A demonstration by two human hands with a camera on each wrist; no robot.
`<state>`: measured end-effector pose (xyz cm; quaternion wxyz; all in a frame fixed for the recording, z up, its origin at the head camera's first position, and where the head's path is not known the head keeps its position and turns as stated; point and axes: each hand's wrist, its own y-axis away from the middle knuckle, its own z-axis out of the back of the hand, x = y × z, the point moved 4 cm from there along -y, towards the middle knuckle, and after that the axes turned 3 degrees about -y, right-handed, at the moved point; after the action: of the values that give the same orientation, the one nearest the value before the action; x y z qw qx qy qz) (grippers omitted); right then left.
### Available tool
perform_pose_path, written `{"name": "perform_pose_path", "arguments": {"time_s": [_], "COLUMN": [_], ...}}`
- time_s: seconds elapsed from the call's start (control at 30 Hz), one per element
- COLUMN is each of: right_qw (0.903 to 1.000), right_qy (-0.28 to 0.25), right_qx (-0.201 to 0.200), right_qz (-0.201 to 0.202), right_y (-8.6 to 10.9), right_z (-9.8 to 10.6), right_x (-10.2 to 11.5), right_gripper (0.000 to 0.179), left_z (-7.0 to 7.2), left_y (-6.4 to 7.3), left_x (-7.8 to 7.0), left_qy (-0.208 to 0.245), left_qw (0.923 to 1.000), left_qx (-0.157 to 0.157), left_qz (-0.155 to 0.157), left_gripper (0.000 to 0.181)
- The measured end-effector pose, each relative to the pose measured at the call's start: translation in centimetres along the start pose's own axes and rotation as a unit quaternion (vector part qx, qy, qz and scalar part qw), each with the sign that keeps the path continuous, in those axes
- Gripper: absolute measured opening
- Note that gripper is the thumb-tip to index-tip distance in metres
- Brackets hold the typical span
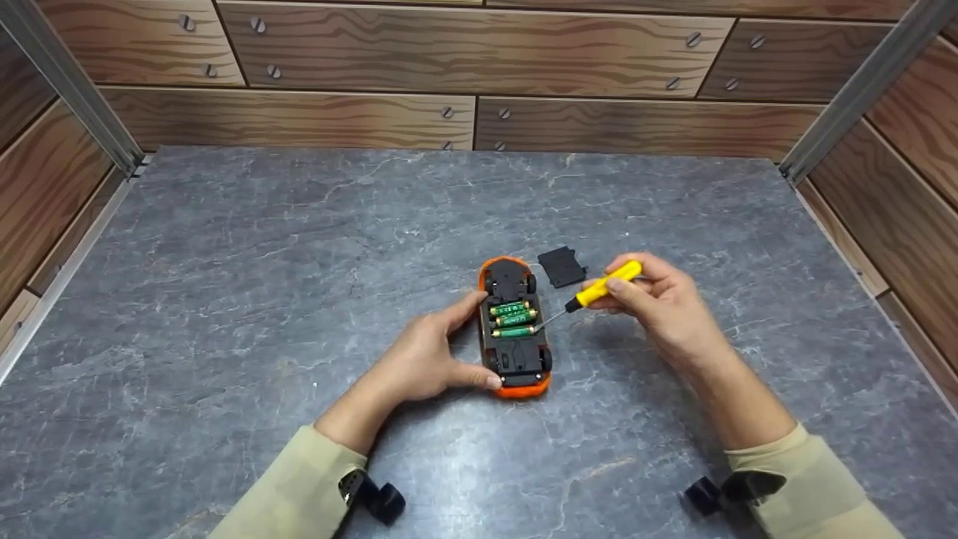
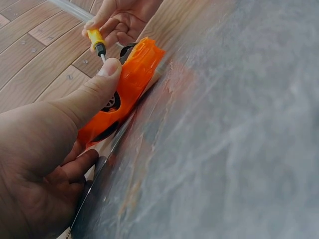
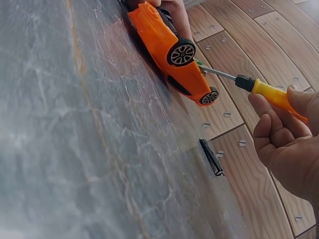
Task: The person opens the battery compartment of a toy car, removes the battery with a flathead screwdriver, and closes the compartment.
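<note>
An orange toy car [image 1: 522, 353] lies wheels up on the grey marbled tabletop [image 1: 299, 247], a little right of the middle, its long side running near to far; the left hand [image 1: 428, 352] grips it from the left, thumb at the near corner and forefinger farther along the edge; the right hand [image 1: 670, 311] pinches the yellow handle of a screwdriver [image 1: 595, 293] between thumb and fingers, the shaft slanting down to the left.

As for progress, the battery bay is uncovered, and a black battery cover [image 1: 562, 267] lies loose on the tabletop, just beyond the car's right side; three green batteries [image 1: 516, 319] are all at the bay, the far two close together and slightly askew, the near battery [image 1: 513, 332] set apart from them by a narrow gap; the screwdriver tip is at the right end of that near one, though whether it prises or merely touches I cannot tell; the work looks to be midway, with the batteries in hand and the cover not yet on.
</note>
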<state>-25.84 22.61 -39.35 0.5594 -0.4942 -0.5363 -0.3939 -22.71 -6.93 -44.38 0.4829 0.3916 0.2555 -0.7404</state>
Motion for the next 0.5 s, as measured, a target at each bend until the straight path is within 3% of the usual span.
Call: {"name": "perform_pose_path", "arguments": {"time_s": [0.17, 0.5], "right_qw": [0.9999, 0.9997], "right_qy": [0.013, 0.018], "right_qx": [-0.002, 0.001], "right_qz": [0.008, 0.014], "right_y": [0.12, 0.19], "right_z": [-0.06, -0.15], "right_x": [0.18, 0.41], "right_gripper": [0.009, 0.012], "left_z": [-0.01, 0.00], "left_y": [0.06, 0.06], "left_x": [-0.02, -0.14], "left_qy": [-0.005, -0.004], "left_qw": [1.0000, 1.0000], "left_qx": [-0.001, 0.001], "left_qz": [-0.002, -0.007], "left_gripper": [0.121, 0.121]}}
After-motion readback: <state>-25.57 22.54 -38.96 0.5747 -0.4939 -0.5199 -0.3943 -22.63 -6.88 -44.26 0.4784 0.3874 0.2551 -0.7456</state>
